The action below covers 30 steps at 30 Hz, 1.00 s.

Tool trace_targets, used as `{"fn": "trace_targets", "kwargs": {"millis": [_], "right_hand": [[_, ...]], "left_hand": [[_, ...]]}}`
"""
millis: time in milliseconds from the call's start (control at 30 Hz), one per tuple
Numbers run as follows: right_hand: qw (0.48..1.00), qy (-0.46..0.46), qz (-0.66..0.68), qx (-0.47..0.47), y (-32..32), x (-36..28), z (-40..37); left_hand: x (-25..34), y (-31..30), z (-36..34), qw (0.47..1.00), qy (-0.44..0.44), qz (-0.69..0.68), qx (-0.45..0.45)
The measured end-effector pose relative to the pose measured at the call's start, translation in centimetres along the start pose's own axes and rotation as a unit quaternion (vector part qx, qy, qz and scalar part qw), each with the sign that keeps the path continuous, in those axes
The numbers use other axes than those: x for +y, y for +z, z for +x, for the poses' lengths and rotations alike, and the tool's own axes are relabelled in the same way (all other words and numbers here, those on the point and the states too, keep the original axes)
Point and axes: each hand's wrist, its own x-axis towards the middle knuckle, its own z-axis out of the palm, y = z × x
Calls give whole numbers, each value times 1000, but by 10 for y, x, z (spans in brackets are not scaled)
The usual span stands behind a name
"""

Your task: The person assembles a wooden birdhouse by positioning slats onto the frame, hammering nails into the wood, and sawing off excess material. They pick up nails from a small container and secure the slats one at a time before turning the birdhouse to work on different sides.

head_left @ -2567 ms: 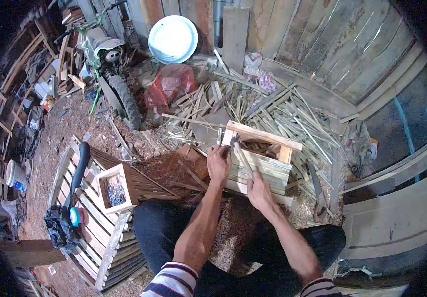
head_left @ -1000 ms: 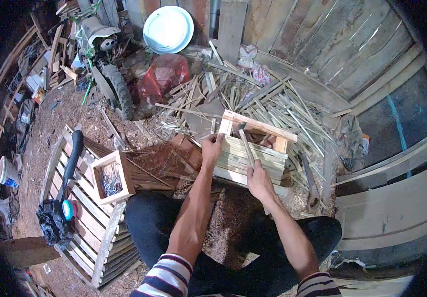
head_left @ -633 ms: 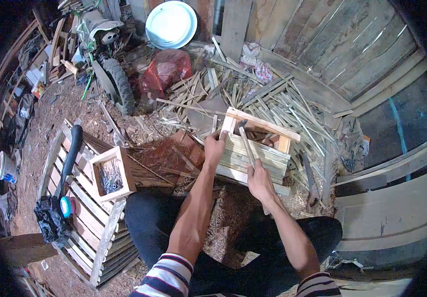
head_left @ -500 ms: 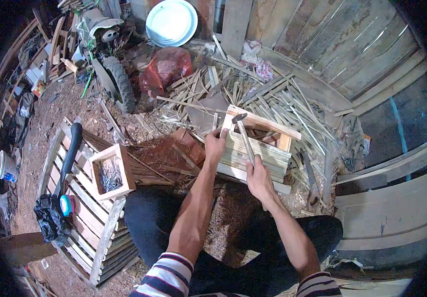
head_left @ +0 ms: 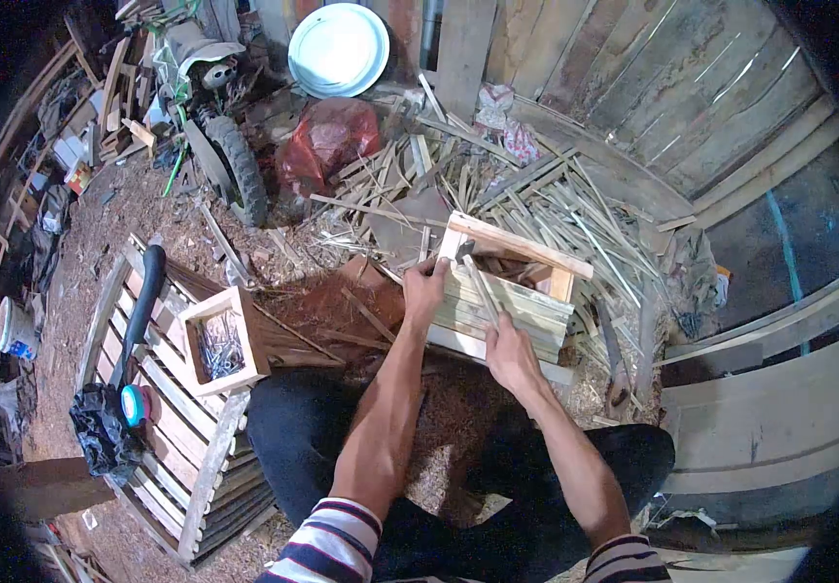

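Observation:
My right hand (head_left: 514,358) is wrapped round the handle of a hammer (head_left: 482,295). The hammer's head is down at the left end of a slatted wooden crate (head_left: 502,301), close to my left fingertips. My left hand (head_left: 423,290) grips the crate's left edge with bent fingers; whether a nail is also between them is too small to see. The crate has pale slats along its near side and an open gap under its far rail. It lies in front of my crossed legs.
To the left, a small wooden box (head_left: 256,355) of nails sits on a slatted wooden stand (head_left: 162,413), beside a dark-handled tool (head_left: 142,301), a black plastic bag (head_left: 104,428) and a round blue-and-pink container (head_left: 134,404). Scrap sticks (head_left: 575,219) and a handsaw (head_left: 614,360) lie beyond and right.
The hammer's head has swung down and slightly left onto the crate's end. My left hand stays at the crate's edge, almost unmoved.

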Motion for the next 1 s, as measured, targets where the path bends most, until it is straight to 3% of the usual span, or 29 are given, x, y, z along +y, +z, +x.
{"fn": "trace_targets", "kwargs": {"millis": [133,267,333,433,567,733,833,933,1000], "right_hand": [[999,9,40,22,-6,-13,-5],[997,-56,29,38,13,13,3],[1000,6,26,-4,2,0,-1],[997,-5,70,35,-8,-17,-8],[999,-33,19,23,11,13,2],[997,10,70,19,-5,-12,-8],[998,-46,29,18,7,11,-3],[998,-40,42,36,-3,-9,-8],[997,-20,54,48,1,-4,-8]], "left_hand": [[-4,0,-3,1000,8,-18,-5],[1,-1,-5,1000,9,-1,-13],[-1,-1,-2,1000,-11,6,-22],[-10,1,-1,999,24,-29,-14],[-12,5,6,999,28,-36,-2],[-17,3,3,999,15,-22,-20],[-14,6,1,1000,8,-28,-1],[-3,2,-2,995,-74,-66,-27],[-9,3,-1,1000,15,-22,-8]]}}
